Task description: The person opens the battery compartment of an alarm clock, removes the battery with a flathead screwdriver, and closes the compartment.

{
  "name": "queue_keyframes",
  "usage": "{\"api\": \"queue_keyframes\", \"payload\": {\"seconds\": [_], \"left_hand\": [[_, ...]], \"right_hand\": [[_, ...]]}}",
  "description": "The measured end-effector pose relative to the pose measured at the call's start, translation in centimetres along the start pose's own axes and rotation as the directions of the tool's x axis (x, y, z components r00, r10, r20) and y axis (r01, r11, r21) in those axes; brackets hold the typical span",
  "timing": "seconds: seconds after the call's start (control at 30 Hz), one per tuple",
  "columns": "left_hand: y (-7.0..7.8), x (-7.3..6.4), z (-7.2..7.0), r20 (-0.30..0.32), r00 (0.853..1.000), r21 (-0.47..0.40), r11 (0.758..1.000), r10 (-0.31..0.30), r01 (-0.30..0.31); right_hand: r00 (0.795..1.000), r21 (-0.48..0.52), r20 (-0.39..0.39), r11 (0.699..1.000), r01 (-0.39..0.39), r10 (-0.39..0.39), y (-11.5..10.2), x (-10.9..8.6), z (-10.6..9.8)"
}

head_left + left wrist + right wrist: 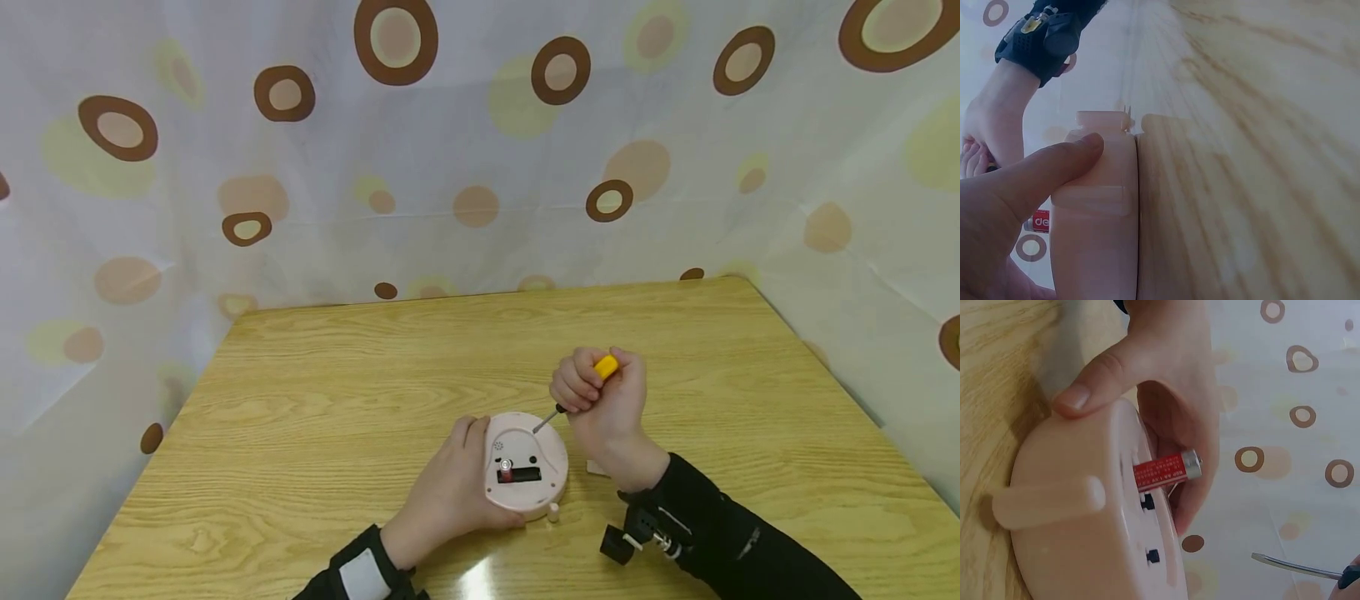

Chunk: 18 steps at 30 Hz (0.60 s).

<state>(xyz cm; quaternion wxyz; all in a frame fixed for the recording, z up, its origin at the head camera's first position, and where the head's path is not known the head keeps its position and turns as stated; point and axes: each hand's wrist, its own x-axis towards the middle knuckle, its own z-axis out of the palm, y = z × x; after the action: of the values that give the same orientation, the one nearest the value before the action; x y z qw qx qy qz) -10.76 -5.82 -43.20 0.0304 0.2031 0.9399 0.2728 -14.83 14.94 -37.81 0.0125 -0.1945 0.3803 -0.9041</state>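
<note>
A round pale pink clock-like device (536, 447) lies on the table with its back facing up. My left hand (448, 485) grips it from the left side, thumb on the near edge and fingers at the far edge. A red battery (1163, 471) sticks up, tilted, out of the dark battery slot (527, 475). My right hand (600, 396) holds a screwdriver (606, 367) by its yellow handle. Its metal shaft points down toward the device's far right rim; in the right wrist view the flat tip (1259, 556) is apart from the device.
The device stands on a wood-grain table (337, 392). A small pale piece (596, 468) lies right of the device, partly hidden by my right wrist. A spotted curtain (427, 167) hangs behind and at both sides of the table.
</note>
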Motion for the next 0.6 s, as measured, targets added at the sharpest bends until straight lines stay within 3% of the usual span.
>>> {"api": "queue_keyframes", "payload": {"seconds": [0.3,0.6], "left_hand": [[0.0,0.0,-0.1,0.001,1.000,0.009,1.000,0.009,-0.009],[0.0,-0.1,-0.1,0.005,1.000,0.012,1.000,0.007,-0.007]], "right_hand": [[0.998,-0.022,-0.035,0.998,0.051,-0.051,-1.8,-0.2,-2.4],[0.996,-0.021,-0.088,1.000,0.013,-0.015,-3.2,-1.3,-5.3]]}}
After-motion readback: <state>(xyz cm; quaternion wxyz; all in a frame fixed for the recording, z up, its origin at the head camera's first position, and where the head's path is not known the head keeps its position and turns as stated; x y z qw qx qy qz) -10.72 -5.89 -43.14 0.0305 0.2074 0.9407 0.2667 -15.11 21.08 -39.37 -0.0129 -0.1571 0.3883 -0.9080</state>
